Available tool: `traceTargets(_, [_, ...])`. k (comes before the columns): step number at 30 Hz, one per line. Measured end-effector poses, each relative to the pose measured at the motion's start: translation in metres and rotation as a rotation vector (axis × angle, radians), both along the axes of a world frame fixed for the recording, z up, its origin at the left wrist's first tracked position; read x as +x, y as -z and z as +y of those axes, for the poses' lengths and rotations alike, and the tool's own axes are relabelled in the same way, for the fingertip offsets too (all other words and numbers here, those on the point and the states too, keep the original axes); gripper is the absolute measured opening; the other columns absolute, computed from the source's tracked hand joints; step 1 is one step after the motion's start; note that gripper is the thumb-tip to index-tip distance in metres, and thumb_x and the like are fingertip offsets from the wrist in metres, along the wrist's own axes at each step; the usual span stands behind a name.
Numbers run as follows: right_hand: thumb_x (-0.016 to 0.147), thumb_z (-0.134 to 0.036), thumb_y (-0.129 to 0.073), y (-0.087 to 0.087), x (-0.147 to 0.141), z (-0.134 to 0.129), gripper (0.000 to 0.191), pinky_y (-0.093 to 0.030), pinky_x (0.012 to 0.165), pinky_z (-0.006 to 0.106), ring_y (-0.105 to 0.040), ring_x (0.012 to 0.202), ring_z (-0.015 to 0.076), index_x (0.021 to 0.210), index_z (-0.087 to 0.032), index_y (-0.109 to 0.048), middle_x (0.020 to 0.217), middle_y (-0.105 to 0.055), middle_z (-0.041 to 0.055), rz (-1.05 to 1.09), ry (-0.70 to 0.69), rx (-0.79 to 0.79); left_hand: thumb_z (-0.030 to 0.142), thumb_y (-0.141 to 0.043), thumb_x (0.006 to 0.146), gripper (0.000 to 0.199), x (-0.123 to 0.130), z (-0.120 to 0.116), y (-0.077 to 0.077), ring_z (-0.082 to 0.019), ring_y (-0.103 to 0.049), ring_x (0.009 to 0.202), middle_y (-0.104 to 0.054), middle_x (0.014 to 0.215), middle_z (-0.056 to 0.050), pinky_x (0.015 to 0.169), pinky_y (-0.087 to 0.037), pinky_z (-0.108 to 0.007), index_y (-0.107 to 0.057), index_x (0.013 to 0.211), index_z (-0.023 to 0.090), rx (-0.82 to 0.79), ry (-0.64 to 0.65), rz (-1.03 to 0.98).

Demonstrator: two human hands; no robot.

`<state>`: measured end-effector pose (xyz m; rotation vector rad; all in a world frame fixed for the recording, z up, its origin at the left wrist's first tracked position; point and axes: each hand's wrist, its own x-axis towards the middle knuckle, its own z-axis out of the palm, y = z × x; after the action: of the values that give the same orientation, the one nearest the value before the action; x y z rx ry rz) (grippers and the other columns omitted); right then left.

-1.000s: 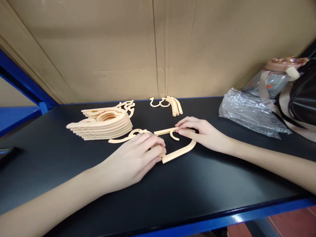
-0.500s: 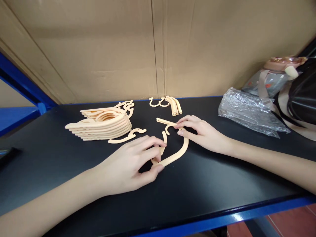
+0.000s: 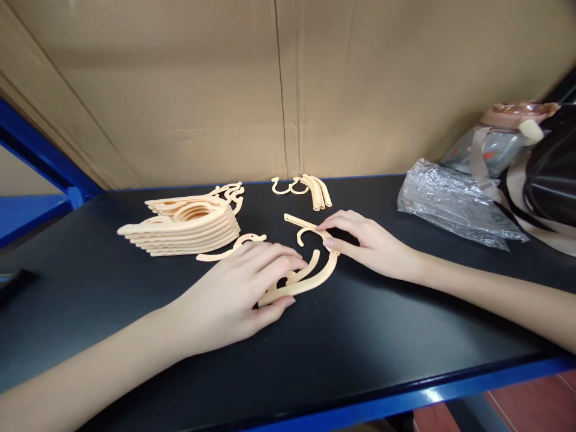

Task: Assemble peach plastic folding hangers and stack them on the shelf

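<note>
My left hand [image 3: 243,288] is closed round the near end of a curved, cream-coloured plastic hanger arm [image 3: 317,281]. A second, shorter curved piece [image 3: 310,264] sticks out beside it from under my fingers. At the other end, my right hand [image 3: 366,243] pinches the joint of the cream hanger between thumb and fingers. From there a straight arm [image 3: 297,222] points to the far left, and a small hook [image 3: 300,238] curls below it. My fingers hide how the pieces join.
Left of my hands stands a stack of cream hangers [image 3: 193,231], with a loose hook piece [image 3: 216,257] in front. Several curved arms [image 3: 317,192] and hooks [image 3: 282,191] lie at the back. Clear plastic bags [image 3: 450,204] and a bottle [image 3: 490,147] sit on the right. Cardboard [image 3: 202,90] walls the back.
My left hand has pulled the curved arm slightly left, and the shorter piece beside it has turned. The hook near my right hand has shifted a little left. My right hand has barely moved.
</note>
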<state>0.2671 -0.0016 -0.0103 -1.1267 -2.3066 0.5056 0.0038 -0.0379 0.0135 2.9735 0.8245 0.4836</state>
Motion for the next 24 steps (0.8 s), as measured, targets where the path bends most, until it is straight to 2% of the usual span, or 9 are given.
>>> traceTargets(5, [0.094, -0.046, -0.048, -0.0014, -0.0009, -0.0004, 0.031, -0.041, 0.094, 0.036, -0.057, 0.103, 0.0191, 0.112, -0.025, -0.064, 0.109, -0.066, 0.0013, 0.019, -0.023, 0.016, 0.031, -0.054, 0.091, 0.027, -0.0031, 0.0057, 0.0003, -0.023, -0.057, 0.098, -0.061, 0.114, -0.007, 0.081, -0.045, -0.035, -0.053, 0.115, 0.018, 0.101, -0.146, 0.038])
traceTargets(11, [0.095, -0.043, -0.049, -0.0025, -0.0002, -0.0007, 0.027, -0.040, 0.091, 0.035, -0.058, 0.096, 0.0174, 0.107, -0.025, -0.065, 0.102, -0.067, 0.0007, 0.024, -0.070, 0.042, 0.035, -0.054, 0.091, 0.023, -0.0029, 0.0068, 0.0037, -0.024, -0.059, 0.091, -0.064, 0.102, -0.006, 0.077, -0.046, -0.037, -0.058, 0.106, 0.017, 0.171, -0.230, 0.054])
traceTargets(17, [0.091, -0.044, -0.054, -0.0022, -0.0012, -0.0023, 0.027, -0.041, 0.090, 0.036, -0.058, 0.098, 0.0192, 0.105, -0.024, -0.065, 0.105, -0.067, 0.0028, -0.030, -0.129, 0.069, 0.034, -0.050, 0.093, 0.025, -0.0026, 0.0062, 0.0054, -0.025, -0.059, 0.096, -0.065, 0.105, -0.007, 0.080, -0.047, -0.039, -0.059, 0.110, 0.017, 0.118, -0.225, 0.080])
traceTargets(24, [0.091, -0.041, -0.055, -0.0013, -0.0023, -0.0013, 0.026, -0.042, 0.091, 0.036, -0.060, 0.097, 0.0190, 0.107, -0.024, -0.066, 0.104, -0.068, 0.0029, -0.008, -0.089, 0.078, 0.026, -0.041, 0.098, 0.023, -0.0011, 0.0086, 0.0049, -0.023, -0.058, 0.097, -0.065, 0.104, -0.005, 0.082, -0.046, -0.037, -0.061, 0.105, 0.018, 0.043, -0.159, 0.089])
